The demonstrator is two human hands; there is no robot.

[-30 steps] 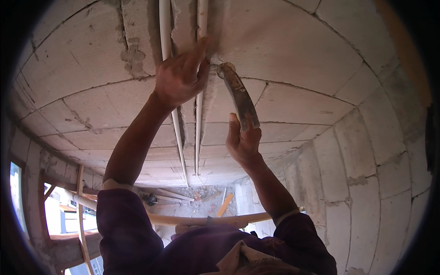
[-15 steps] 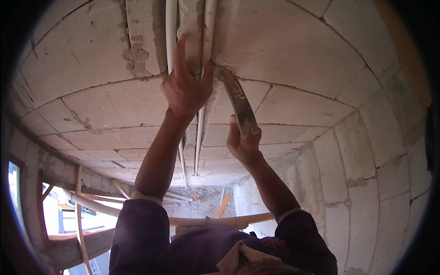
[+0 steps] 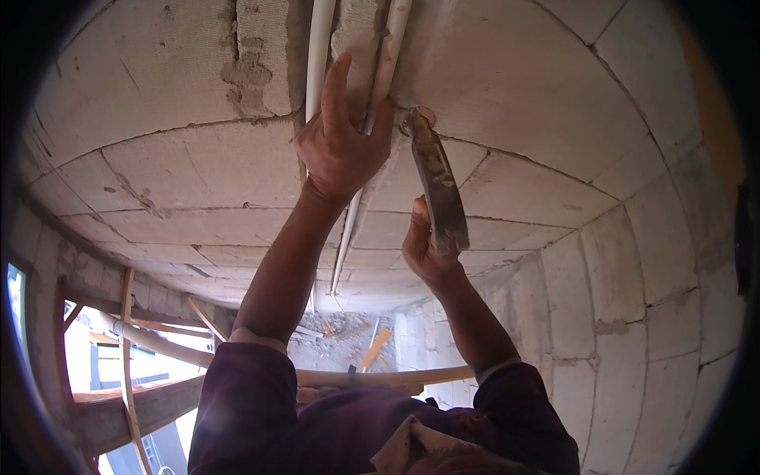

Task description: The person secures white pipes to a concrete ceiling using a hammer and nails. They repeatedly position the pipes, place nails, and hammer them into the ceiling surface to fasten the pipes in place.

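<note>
Two pale pipes run along a groove in the block wall: a left pipe [image 3: 318, 39] and a right pipe [image 3: 391, 47]. Over them lies my left hand [image 3: 342, 158], its index finger stretched up between the pipes and its thumb spread against the right one. The other fingers are mostly hidden. A worn, dark metal hammer [image 3: 439, 178] is gripped in my right hand [image 3: 431, 253]. Its rounded end is by the wall just right of my left thumb; whether it touches is unclear. Most of its handle is out of sight.
Large pale blocks make up the wall in front [image 3: 522, 87] and the side wall [image 3: 602, 261]. A wooden pole [image 3: 340, 378] crosses in front of my body. Rubble and an orange-yellow board [image 3: 376, 348] lie below. Timber props [image 3: 127, 348] stand by a window opening at left.
The view has shifted, so wall, pipes and both hands appear further right. The hammer's tilt differs slightly. My left hand keeps its place on the pipes.
</note>
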